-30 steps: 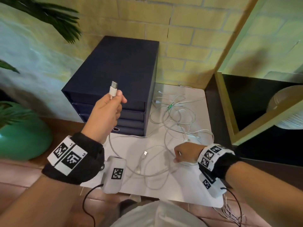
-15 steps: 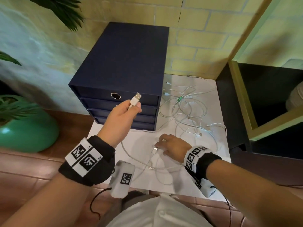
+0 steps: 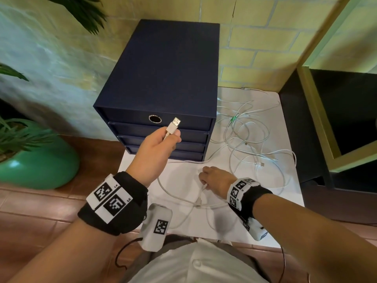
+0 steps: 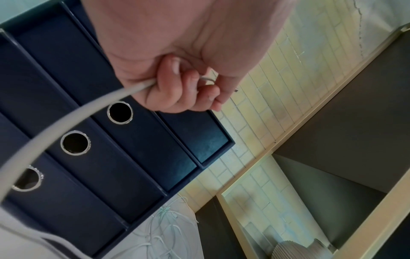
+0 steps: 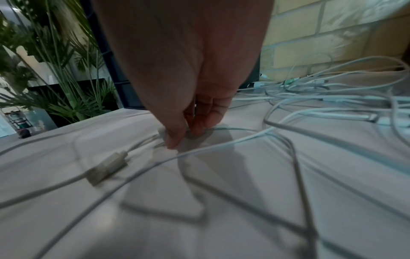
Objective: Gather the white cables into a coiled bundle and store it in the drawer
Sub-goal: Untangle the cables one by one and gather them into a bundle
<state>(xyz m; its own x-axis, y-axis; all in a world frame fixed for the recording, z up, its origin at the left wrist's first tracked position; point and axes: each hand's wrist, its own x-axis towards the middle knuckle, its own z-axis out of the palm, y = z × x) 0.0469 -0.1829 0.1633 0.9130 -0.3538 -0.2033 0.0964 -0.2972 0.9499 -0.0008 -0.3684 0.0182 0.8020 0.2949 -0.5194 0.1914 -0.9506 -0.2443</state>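
Two hands work: left hand (image 3: pixel 157 147) grips a USB cable (image 3: pixel 173 127); right hand (image 3: pixel 216 178) pinches another strand. Pulling could snag the tangled cables (image 3: pixel 246 139).

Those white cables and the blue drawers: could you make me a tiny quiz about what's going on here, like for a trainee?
1. True or false: every drawer of the drawer unit is shut.
2. What does the left hand hold up? A) a USB plug B) a pen C) a key
3. Where is the right hand working?

Key
1. True: all the fronts sit flush.
2. A: it grips the USB plug of a white cable.
3. Low on the white tabletop, fingertips pinching a cable, near the loose tangle of cables.
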